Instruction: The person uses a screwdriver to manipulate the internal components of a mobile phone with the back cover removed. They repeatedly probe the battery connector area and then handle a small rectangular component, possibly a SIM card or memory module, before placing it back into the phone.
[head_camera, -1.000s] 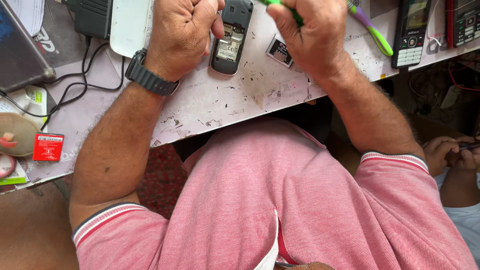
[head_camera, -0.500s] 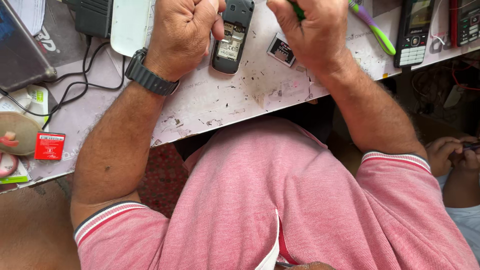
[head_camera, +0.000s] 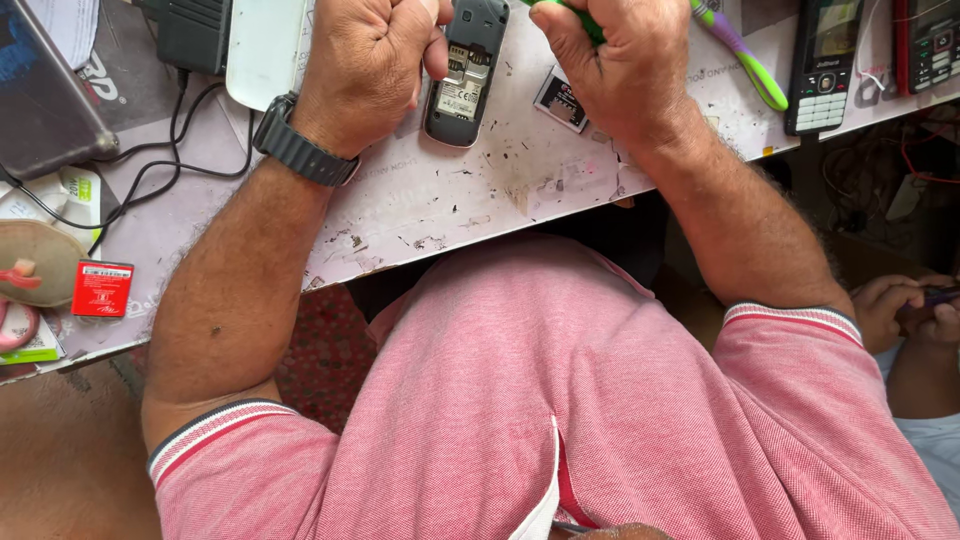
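A small grey phone (head_camera: 466, 72) lies face down on the scratched white worktop (head_camera: 470, 190), its back cover off and the inside showing. My left hand (head_camera: 365, 60), with a dark wristwatch (head_camera: 295, 150) on the wrist, is closed in a fist and its thumb presses against the phone's left side. My right hand (head_camera: 615, 60) is closed around a green-handled tool (head_camera: 585, 20), just right of the phone. A small flat dark part (head_camera: 562, 100) lies on the worktop under the right hand.
A purple and green toothbrush (head_camera: 740, 55) and two black keypad phones (head_camera: 825, 65) lie at the right. A white box (head_camera: 265, 45), black charger with cable (head_camera: 190, 35), and a red battery (head_camera: 100, 288) sit at the left. Another person's hands (head_camera: 905, 305) show at far right.
Both hands have stayed at the phone with only slight shifts; the right hand has edged a little toward the phone with the green tool.
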